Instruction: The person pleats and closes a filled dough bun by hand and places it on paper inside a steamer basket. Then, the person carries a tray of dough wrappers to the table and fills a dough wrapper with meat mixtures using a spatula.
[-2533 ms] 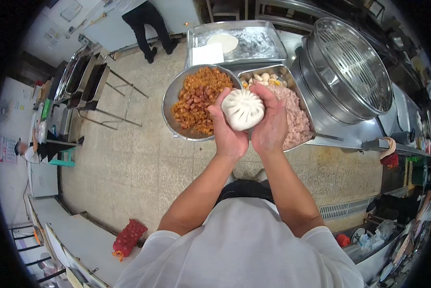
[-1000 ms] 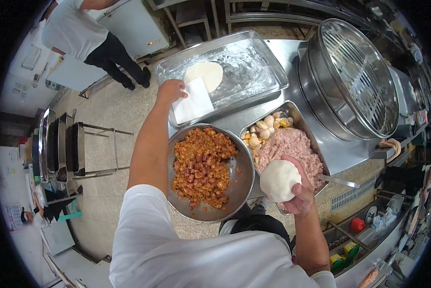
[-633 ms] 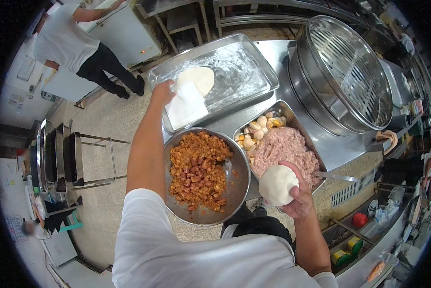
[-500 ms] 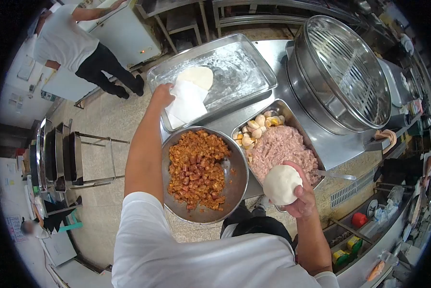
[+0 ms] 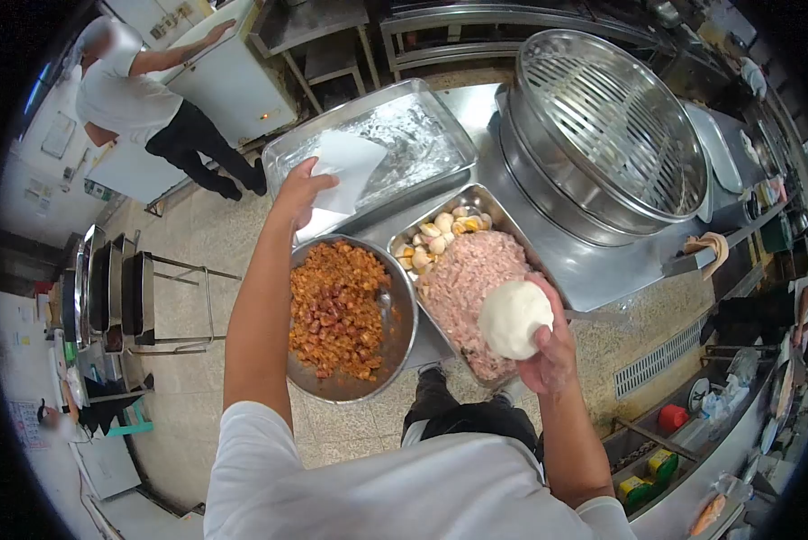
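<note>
My left hand is closed at the edge of a white paper sheet, which tilts over the near left of a metal tray. More white paper shows below it. In my right hand is a round, smooth, pale dough bun, fingers curled round its right side. Beneath the bun is a steel pan with pink minced meat and peeled eggs, some showing yolk. A steel bowl of orange-brown diced filling stands below my left hand.
A large steel steamer with a slatted bottom stands on the metal table at right. Trays on a rack are at far left. A person in a white shirt stands by a white freezer.
My left hand has shifted slightly left and the paper now tilts up. The flat dough round seen beside it is no longer visible. The bun has moved slightly left and up in view.
</note>
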A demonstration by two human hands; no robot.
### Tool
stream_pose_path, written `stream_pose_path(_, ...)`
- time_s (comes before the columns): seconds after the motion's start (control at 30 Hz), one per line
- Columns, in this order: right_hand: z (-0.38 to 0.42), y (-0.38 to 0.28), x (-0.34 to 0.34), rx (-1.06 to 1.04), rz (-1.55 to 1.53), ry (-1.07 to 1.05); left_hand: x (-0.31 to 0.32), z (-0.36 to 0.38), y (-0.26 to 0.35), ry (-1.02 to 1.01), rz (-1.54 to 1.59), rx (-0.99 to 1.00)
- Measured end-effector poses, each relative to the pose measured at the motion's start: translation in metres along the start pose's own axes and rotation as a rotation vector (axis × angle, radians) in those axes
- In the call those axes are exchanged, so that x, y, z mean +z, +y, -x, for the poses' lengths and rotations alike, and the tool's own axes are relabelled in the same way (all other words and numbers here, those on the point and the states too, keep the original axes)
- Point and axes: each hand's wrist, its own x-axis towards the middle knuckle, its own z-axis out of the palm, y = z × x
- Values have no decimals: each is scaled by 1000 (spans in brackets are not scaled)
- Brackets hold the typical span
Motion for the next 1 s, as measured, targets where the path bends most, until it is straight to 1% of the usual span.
stream_pose_path(0.03,1,-8,-6,-53,12,-9,22,19,9,8,221,2)
stream_pose_path(0.07,0,-13,-15,-124,19,-51,39,31,6,-90,356,46)
stream_pose_path(0.1,3,-23,-22,-130,18,-55,62,49,8,-91,354,53)
stream_pose_path(0.17,9,-43,-33,-260,59,-88,120,97,20,-165,457,73)
stream_pose_path(0.2,15,-57,-36,-317,58,-117,149,120,23,-164,459,79)
stream_pose_path(0.23,20,-70,-45,-315,62,-124,180,142,25,-166,508,64)
stream_pose_path(0.3,33,-97,-66,-439,266,-168,233,178,19,-165,560,49)
stream_pose_path(0.33,40,-110,-75,-488,320,-180,258,191,14,-234,578,40)
stream_pose_path(0.37,45,-123,-91,-489,324,-182,283,202,9,-302,595,30)
stream_pose_path(0.4,47,-136,-105,-605,550,-201,309,214,7,-326,629,29)
stream_pose_path(0.47,53,-161,-119,-866,886,-237,354,235,7,-317,669,-10)
stream_pose_path(0.5,59,-169,-126,-860,891,-244,373,242,7,-311,705,-43)
stream_pose_path(0.57,64,-185,-136,-878,1221,-218,399,240,-8,-326,707,-17)
stream_pose_path(0.63,64,-195,-143,-861,1215,-231,419,239,-13,-281,698,-46)
stream_pose_path(0.7,60,-205,-149,-806,1271,-232,431,237,-12,-253,732,-49)
stream_pose_path(0.77,51,-216,-150,-812,1296,-250,440,230,-6,-240,762,-51)
stream_pose_path(0.87,32,-241,-145,-826,1351,-255,449,209,8,-305,818,2)
stream_pose_path(0.93,18,-268,-143,-834,1396,-257,458,191,25,-461,946,45)
stream_pose_path(0.97,9,-283,-144,-870,1427,-268,464,179,34,-470,950,53)
stream_pose_path(1.0,1,-294,-146,-895,1452,-281,473,168,43,-536,945,116)
